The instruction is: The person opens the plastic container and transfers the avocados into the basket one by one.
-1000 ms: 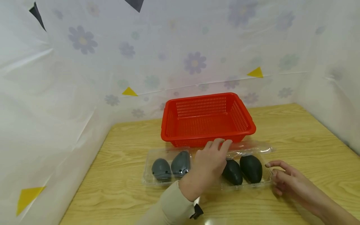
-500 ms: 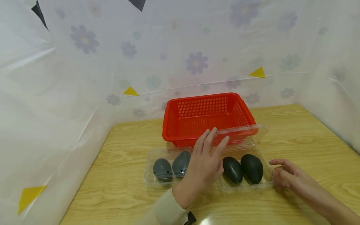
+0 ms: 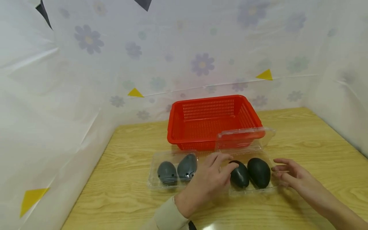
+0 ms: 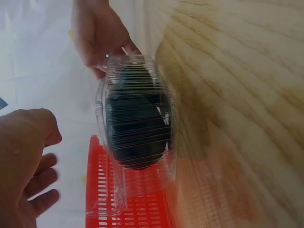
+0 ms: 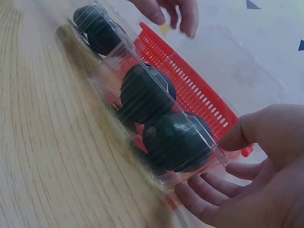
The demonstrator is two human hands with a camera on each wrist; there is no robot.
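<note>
A clear plastic clamshell box (image 3: 250, 190) stands with its lid (image 3: 241, 135) raised against the basket. Inside lie two dark avocados (image 3: 258, 172), side by side. My left hand (image 3: 205, 179) hovers at the box's left end, fingers loosely bent and holding nothing; the left wrist view shows this hand (image 4: 23, 161) apart from the plastic. At the right end, my right hand (image 3: 297, 179) holds the box's edge, thumb and fingertips around the corner in the right wrist view. A second clear clamshell (image 3: 152, 179), lid down, holds two more avocados (image 3: 166, 171) to the left.
Behind the boxes sits a red plastic basket (image 3: 207, 127) with slotted walls and nothing visible inside. Everything stands on a wood-grain table (image 3: 115, 191). White flowered sheeting (image 3: 161, 48) encloses the back and sides.
The right box's lid has swung up and back, and now stands against the basket. My left hand has let go of it and come down towards the nearer avocado. The right hand stays at the corner.
</note>
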